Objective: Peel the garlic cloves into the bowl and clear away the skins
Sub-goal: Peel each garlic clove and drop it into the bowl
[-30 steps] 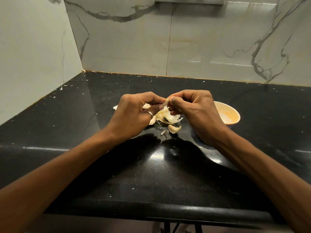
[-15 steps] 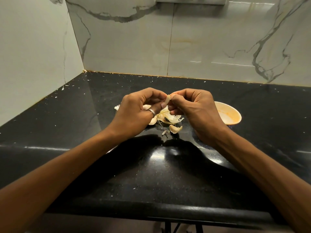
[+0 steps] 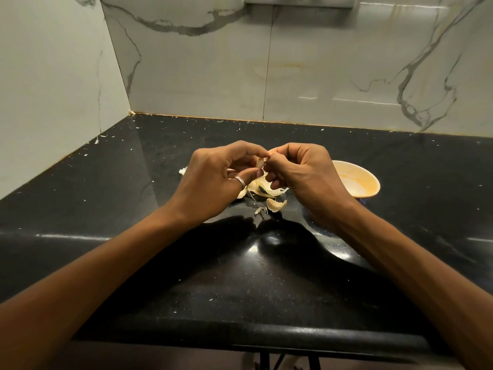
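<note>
both hands met above the black bench (image 3: pixel 266 276). left hand (image 3: pixel 213 180) pinched a garlic clove (image 3: pixel 259 163) between thumb and fingertips, ring (image 3: pixel 240 181) on one finger. right hand (image 3: pixel 301 172) had fingers curled, pinching at the clove's top. loose skins (image 3: pixel 262 188) lay under the hands, one curled piece (image 3: pixel 276 204) nearer the front edge. pale bowl (image 3: pixel 360 180) sat just right of the right hand. marble-pattern wall tiles (image 3: pixel 293 62) stood behind.
</note>
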### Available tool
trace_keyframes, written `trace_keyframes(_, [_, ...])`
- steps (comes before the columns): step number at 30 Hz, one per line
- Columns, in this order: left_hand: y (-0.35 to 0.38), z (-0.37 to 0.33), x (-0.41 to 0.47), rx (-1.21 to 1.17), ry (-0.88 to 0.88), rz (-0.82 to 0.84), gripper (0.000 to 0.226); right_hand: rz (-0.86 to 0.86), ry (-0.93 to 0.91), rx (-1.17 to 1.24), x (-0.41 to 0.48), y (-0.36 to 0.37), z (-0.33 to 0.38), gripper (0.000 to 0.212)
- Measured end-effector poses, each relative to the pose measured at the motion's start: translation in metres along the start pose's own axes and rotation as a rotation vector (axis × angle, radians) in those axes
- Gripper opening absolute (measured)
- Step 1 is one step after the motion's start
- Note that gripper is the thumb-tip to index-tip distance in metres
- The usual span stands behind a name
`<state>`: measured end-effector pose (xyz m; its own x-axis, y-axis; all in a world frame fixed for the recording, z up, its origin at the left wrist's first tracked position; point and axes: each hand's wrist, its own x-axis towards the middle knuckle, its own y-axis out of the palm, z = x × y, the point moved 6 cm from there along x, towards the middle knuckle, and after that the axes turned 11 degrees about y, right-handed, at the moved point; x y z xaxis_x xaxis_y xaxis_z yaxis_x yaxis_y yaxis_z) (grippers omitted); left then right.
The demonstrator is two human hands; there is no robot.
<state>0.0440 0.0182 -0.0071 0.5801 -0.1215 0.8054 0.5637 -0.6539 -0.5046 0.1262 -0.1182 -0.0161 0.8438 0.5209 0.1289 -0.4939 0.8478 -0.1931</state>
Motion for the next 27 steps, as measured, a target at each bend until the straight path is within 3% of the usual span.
trace_keyframes(11, [0.001,0.007,0.000,-0.300,-0.267,-0.072,0.032,-0.033,0.022,0.010,0.000,-0.004,0.001,0.014])
trace_keyframes(19, [-0.002,0.017,-0.002,-0.594,-0.496,-0.234,0.028,-0.053,0.017,0.012,0.000,-0.006,0.001,0.013])
trace_keyframes(27, [-0.005,0.022,-0.003,-0.634,-0.561,-0.275,0.031,-0.056,-0.004,0.042,-0.001,-0.009,0.004,0.013])
